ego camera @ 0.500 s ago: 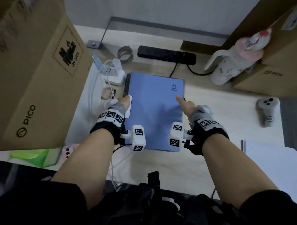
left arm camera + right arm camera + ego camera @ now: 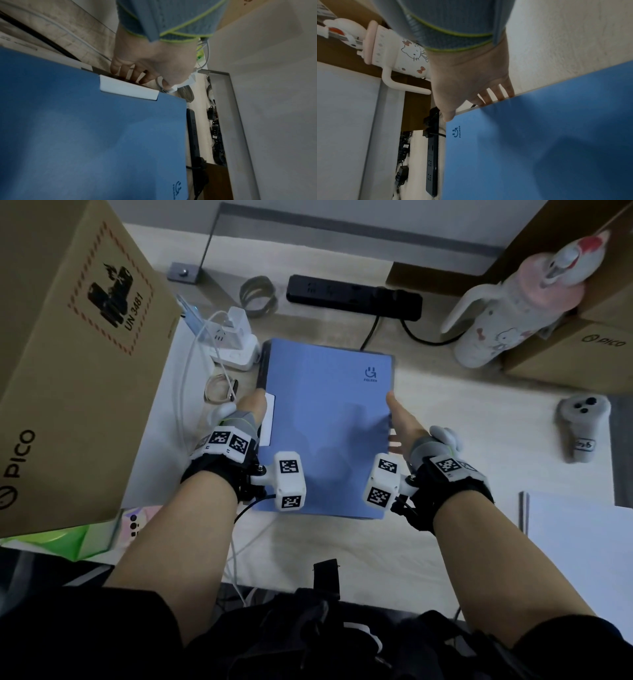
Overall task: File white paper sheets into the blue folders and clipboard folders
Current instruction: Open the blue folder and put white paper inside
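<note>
A closed blue folder lies on the wooden table, with a white label by its dark spine on the left. My left hand holds the spine side: the thumb is on the cover by the label and the fingers reach down behind the edge. My right hand grips the folder's right edge, thumb on top and fingers underneath. That edge looks slightly raised. A stack of white paper sheets lies at the right front.
A large cardboard box stands close on the left. Behind the folder are a white charger dock with cables, tape rolls and a black power strip. A white-pink bottle and a grey controller sit to the right.
My right hand has slid from the top of the cover out to the folder's right edge, with its fingers now under it. The left hand stays at the spine.
</note>
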`<move>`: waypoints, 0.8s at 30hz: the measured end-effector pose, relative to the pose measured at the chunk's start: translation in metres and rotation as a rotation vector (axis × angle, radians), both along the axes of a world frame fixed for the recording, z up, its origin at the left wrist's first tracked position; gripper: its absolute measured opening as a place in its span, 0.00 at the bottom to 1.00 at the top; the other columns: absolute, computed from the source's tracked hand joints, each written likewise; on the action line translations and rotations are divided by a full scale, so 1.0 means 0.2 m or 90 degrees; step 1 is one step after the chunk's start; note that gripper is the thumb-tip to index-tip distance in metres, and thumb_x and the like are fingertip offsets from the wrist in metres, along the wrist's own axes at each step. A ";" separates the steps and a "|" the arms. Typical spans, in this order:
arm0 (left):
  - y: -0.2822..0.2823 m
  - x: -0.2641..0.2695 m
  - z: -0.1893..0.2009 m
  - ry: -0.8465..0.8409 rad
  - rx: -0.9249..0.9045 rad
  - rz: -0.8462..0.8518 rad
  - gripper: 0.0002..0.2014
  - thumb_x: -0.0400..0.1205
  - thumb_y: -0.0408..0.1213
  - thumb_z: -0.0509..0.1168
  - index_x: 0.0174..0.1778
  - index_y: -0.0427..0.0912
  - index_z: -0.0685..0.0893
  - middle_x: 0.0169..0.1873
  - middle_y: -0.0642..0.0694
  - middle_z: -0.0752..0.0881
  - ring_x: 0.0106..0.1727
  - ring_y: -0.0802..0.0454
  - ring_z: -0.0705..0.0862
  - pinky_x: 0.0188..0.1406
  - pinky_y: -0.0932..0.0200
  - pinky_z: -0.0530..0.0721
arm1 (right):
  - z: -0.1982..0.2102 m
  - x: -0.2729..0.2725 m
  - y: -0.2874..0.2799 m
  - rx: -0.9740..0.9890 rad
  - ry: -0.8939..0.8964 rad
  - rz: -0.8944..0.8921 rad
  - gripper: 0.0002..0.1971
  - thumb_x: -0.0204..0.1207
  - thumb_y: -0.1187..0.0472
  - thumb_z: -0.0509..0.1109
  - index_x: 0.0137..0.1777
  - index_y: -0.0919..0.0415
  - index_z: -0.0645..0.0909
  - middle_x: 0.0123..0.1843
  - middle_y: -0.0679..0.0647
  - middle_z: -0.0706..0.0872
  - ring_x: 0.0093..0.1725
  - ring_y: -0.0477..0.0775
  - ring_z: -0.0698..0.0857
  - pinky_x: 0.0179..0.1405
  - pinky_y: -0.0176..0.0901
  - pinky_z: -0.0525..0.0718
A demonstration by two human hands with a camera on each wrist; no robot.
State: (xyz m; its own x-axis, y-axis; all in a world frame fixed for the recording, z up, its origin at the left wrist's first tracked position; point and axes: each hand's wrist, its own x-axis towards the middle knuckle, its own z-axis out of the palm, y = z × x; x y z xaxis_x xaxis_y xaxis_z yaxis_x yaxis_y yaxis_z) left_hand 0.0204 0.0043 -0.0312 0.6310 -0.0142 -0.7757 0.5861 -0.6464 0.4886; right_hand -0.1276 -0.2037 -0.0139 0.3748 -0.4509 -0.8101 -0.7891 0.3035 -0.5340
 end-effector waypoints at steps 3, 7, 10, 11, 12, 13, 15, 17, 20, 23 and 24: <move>0.00 -0.01 0.01 0.011 -0.047 0.029 0.27 0.77 0.48 0.52 0.64 0.33 0.79 0.69 0.34 0.78 0.70 0.32 0.77 0.75 0.40 0.69 | 0.00 -0.01 0.01 0.028 -0.030 -0.021 0.38 0.77 0.30 0.52 0.77 0.57 0.69 0.75 0.54 0.75 0.71 0.61 0.76 0.61 0.52 0.78; 0.01 -0.06 0.07 0.012 -0.099 0.072 0.17 0.79 0.44 0.54 0.23 0.43 0.69 0.25 0.43 0.77 0.27 0.44 0.73 0.29 0.59 0.68 | 0.02 -0.04 0.03 0.019 -0.041 -0.024 0.38 0.77 0.29 0.49 0.77 0.55 0.69 0.73 0.52 0.76 0.70 0.60 0.77 0.60 0.51 0.77; 0.03 -0.09 0.09 0.021 -0.156 0.100 0.19 0.80 0.45 0.55 0.21 0.47 0.70 0.12 0.52 0.75 0.22 0.48 0.69 0.25 0.60 0.64 | 0.03 -0.09 0.04 0.017 -0.037 -0.034 0.42 0.74 0.26 0.49 0.77 0.56 0.69 0.74 0.52 0.76 0.70 0.61 0.76 0.63 0.53 0.77; 0.04 -0.10 0.10 0.015 -0.169 0.101 0.19 0.80 0.44 0.55 0.22 0.47 0.72 0.12 0.52 0.76 0.23 0.48 0.70 0.26 0.61 0.66 | 0.02 -0.10 0.04 0.017 -0.035 -0.040 0.43 0.73 0.25 0.48 0.77 0.57 0.69 0.74 0.52 0.75 0.70 0.61 0.76 0.63 0.53 0.77; 0.04 -0.12 0.11 0.016 -0.169 0.101 0.17 0.79 0.43 0.55 0.23 0.46 0.74 0.15 0.51 0.77 0.25 0.48 0.71 0.29 0.61 0.68 | 0.03 -0.12 0.04 0.015 -0.031 -0.043 0.44 0.72 0.24 0.48 0.77 0.57 0.69 0.74 0.52 0.75 0.69 0.61 0.77 0.64 0.53 0.76; 0.04 -0.13 0.12 0.015 -0.168 0.094 0.16 0.79 0.43 0.55 0.25 0.46 0.74 0.20 0.50 0.78 0.26 0.48 0.71 0.31 0.60 0.69 | 0.03 -0.13 0.05 0.014 -0.026 -0.047 0.46 0.70 0.23 0.48 0.78 0.57 0.69 0.74 0.51 0.75 0.68 0.62 0.77 0.66 0.54 0.76; 0.04 -0.17 0.13 0.020 -0.177 0.091 0.15 0.80 0.43 0.54 0.26 0.46 0.73 0.23 0.48 0.76 0.27 0.49 0.71 0.31 0.59 0.68 | 0.05 -0.16 0.06 0.007 -0.012 -0.059 0.49 0.67 0.21 0.48 0.79 0.57 0.66 0.77 0.52 0.72 0.69 0.64 0.76 0.71 0.58 0.74; 0.02 -0.21 0.15 0.028 -0.181 0.095 0.17 0.81 0.46 0.53 0.26 0.46 0.72 0.18 0.50 0.76 0.23 0.50 0.71 0.28 0.60 0.67 | 0.06 -0.20 0.06 0.008 -0.021 -0.090 0.47 0.71 0.24 0.49 0.81 0.59 0.63 0.80 0.53 0.68 0.75 0.64 0.71 0.77 0.60 0.68; 0.01 -0.27 0.18 0.052 -0.193 0.101 0.18 0.80 0.49 0.52 0.25 0.46 0.69 0.10 0.53 0.72 0.15 0.53 0.69 0.23 0.62 0.64 | 0.09 -0.27 0.06 0.010 -0.018 -0.106 0.47 0.72 0.25 0.50 0.81 0.60 0.62 0.80 0.55 0.67 0.77 0.63 0.69 0.79 0.59 0.65; -0.02 -0.38 0.22 0.059 -0.211 0.100 0.18 0.79 0.50 0.53 0.25 0.47 0.68 0.10 0.53 0.70 0.11 0.55 0.66 0.17 0.65 0.62 | 0.13 -0.39 0.01 0.014 -0.025 -0.121 0.47 0.72 0.24 0.48 0.81 0.59 0.63 0.79 0.54 0.69 0.76 0.63 0.70 0.78 0.59 0.66; -0.03 -0.40 0.23 0.064 -0.208 0.098 0.19 0.79 0.51 0.53 0.24 0.47 0.67 0.10 0.54 0.70 0.10 0.55 0.65 0.16 0.66 0.61 | 0.13 -0.42 0.00 0.020 -0.019 -0.118 0.48 0.70 0.22 0.48 0.80 0.58 0.65 0.78 0.54 0.70 0.75 0.63 0.72 0.77 0.59 0.67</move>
